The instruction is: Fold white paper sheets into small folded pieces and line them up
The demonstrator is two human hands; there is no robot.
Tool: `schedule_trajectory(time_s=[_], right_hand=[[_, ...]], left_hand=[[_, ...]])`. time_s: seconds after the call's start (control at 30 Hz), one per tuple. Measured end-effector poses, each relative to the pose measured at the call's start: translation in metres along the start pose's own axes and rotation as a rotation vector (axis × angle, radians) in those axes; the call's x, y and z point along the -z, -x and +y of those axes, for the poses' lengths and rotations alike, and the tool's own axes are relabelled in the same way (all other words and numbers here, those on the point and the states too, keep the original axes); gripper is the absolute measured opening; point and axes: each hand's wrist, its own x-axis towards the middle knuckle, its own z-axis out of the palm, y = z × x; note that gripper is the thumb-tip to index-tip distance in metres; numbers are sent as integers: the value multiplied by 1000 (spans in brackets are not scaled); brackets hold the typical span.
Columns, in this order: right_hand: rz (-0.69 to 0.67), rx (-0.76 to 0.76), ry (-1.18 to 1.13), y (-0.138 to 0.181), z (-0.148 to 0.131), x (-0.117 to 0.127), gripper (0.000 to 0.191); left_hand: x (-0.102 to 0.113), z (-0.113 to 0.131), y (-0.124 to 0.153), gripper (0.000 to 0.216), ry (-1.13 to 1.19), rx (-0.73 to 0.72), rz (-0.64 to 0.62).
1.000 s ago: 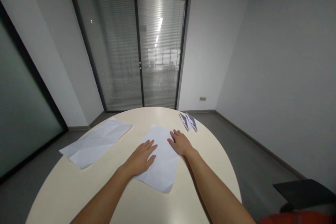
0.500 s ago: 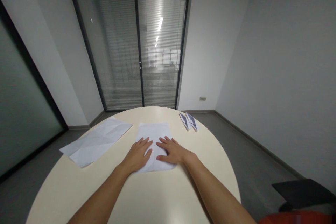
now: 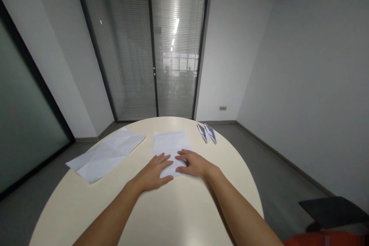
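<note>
A white sheet of paper (image 3: 172,142) lies on the round cream table (image 3: 161,215) in front of me. My left hand (image 3: 154,171) rests over its lower left part, fingers spread, the thumb near the bottom edge. Over the lower right part is my right hand (image 3: 194,163), its fingers apart and slightly bent. Both hands cover portions of the sheet and hold nothing. Whether every fingertip presses on the paper I cannot tell.
A larger creased sheet (image 3: 106,155) lies at the table's left, its corner reaching the rim. Two small folded paper pieces (image 3: 211,133) with dark blue faces sit at the far right. A black chair part (image 3: 336,211) stands at the lower right.
The sheet has slid away from me and slightly right, its near edge now closer to my hands. My left hand has shifted a little right and turned; my right fingers have bent more.
</note>
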Motion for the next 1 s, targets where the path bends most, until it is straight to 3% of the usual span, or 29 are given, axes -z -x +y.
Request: schedule_trajectory(time_s=[0.1, 0.2, 0.47, 0.7, 1.0], right_hand=[[-92, -47, -44, 2, 0, 0, 98], [-130, -76, -73, 2, 4, 1, 104], [-33, 6, -155, 1, 11, 4, 80], [45, 29, -209, 1, 17, 3, 56], [104, -22, -335, 5, 22, 8, 50]], left_hand=[[-2, -3, 0, 59, 12, 9, 18], [-4, -6, -1, 54, 40, 4, 58], [-7, -14, -3, 44, 106, -42, 149], [5, -18, 4, 55, 208, -80, 202], [16, -26, 4, 26, 353, 83, 245]])
